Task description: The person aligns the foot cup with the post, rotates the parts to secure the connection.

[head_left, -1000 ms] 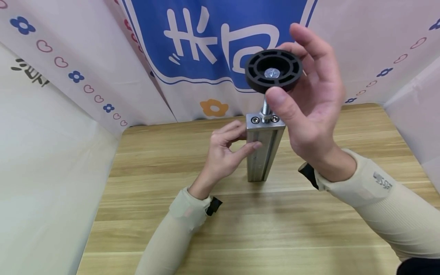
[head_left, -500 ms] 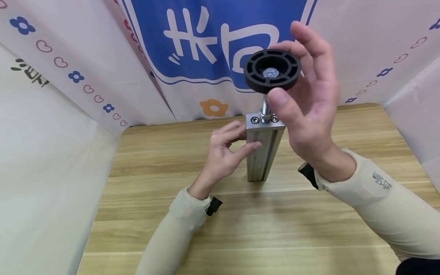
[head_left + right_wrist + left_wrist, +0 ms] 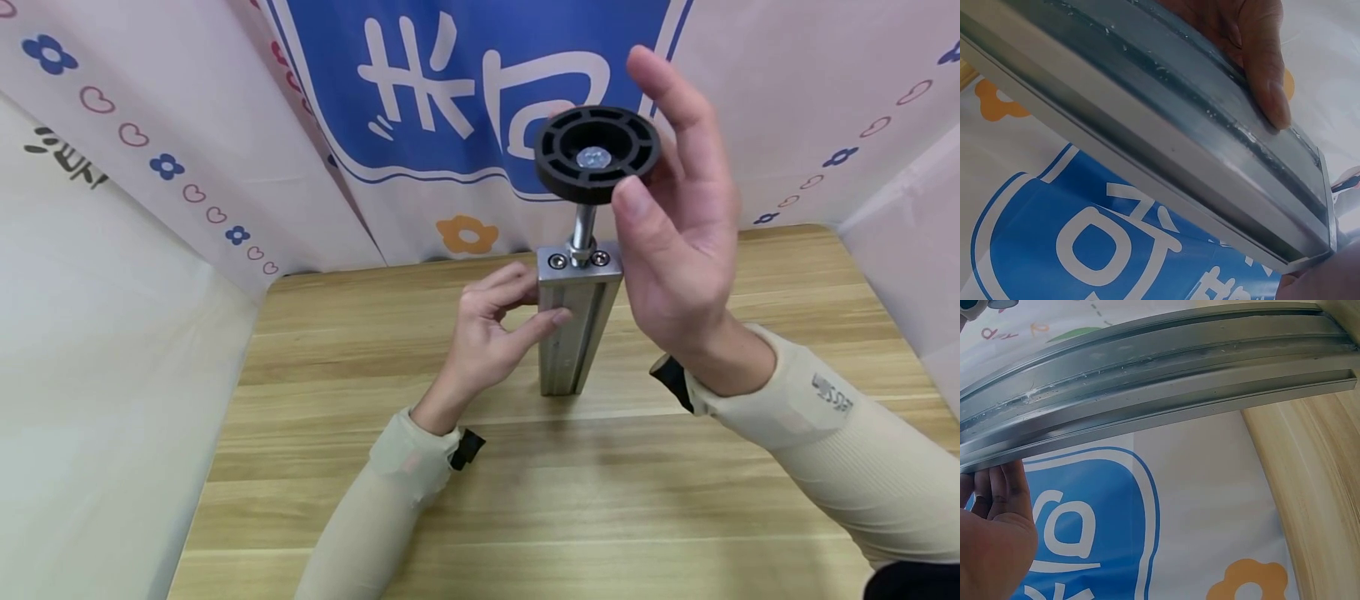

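An aluminium profile [image 3: 566,350] stands upright on the table, capped by a metal end plate [image 3: 573,271] with two screws. From that plate rises a threaded rod [image 3: 584,223] bearing a black round levelling foot [image 3: 553,173], its ribbed underside facing up. My left hand [image 3: 483,333] grips the profile below the plate, thumb in front, other fingers partly hidden behind. At the foot's right edge, my right hand [image 3: 682,250] holds the rim, with the thumb at the near side and one finger raised; other fingers are partly hidden behind the disc. The profile [image 3: 1147,381] fills much of the left wrist view.
The wooden table [image 3: 337,400] extends around the profile. Behind it hangs a white curtain [image 3: 405,217] with a blue printed panel [image 3: 330,50]. Pale sheets [image 3: 112,333] enclose the sides.
My right thumb has slid rightward along the foot's near rim, and the fingers behind have shifted. The left hand and the profile have stayed in place.
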{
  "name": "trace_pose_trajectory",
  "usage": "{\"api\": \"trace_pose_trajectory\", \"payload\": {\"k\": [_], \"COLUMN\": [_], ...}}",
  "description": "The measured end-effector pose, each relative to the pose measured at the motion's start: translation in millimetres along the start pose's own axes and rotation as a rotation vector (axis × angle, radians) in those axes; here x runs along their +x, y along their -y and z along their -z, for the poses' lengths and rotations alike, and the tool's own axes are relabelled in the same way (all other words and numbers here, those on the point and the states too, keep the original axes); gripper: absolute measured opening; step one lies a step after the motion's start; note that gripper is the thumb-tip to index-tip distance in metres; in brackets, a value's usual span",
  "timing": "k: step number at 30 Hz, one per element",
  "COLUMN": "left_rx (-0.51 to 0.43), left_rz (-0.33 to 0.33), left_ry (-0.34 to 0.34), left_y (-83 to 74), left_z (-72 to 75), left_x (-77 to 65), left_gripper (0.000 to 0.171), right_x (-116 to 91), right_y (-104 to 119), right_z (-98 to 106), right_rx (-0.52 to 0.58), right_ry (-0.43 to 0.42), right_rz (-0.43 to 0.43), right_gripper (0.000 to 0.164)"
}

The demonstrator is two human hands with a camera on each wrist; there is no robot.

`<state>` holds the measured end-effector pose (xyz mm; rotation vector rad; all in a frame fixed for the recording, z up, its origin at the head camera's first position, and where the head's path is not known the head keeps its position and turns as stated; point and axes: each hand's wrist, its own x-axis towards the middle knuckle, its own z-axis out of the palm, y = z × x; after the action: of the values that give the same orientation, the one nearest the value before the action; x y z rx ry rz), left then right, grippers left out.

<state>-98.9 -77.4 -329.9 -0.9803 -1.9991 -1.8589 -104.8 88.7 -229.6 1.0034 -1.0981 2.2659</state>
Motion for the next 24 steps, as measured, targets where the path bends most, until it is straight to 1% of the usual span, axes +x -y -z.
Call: {"api": "trace_pose_trajectory", "payload": {"k": [5, 8, 17, 24], "left_rx": [-0.007, -0.011, -0.014, -0.003], "left_rz": [-0.007, -0.012, -0.017, -0.014], "left_ry": [0.002, 0.003, 0.011, 0.01], "left_y": [-0.2, 0.1, 0.4, -0.1], "left_z": [0.0, 0.3, 0.6, -0.2], "left_x": [0.6, 0.8, 1.6, 0.9], "left_gripper": [0.036, 0.036, 0.038, 0.039], "right_x": [1.6, 3.2, 6.4, 6.7], "right_y": [0.7, 1.4, 3.9, 3.5], "right_z": [-2.9, -6.2, -13.1, -11.4], "right_rx": [-0.125, -0.175, -0.153, -0.15], "right_ry": [0.008, -0.006, -0.044, -0.043], "right_rz": [0.06, 0.069, 0.047, 0.047], "right_gripper": [0.081, 0.084, 0.086, 0.096]}}
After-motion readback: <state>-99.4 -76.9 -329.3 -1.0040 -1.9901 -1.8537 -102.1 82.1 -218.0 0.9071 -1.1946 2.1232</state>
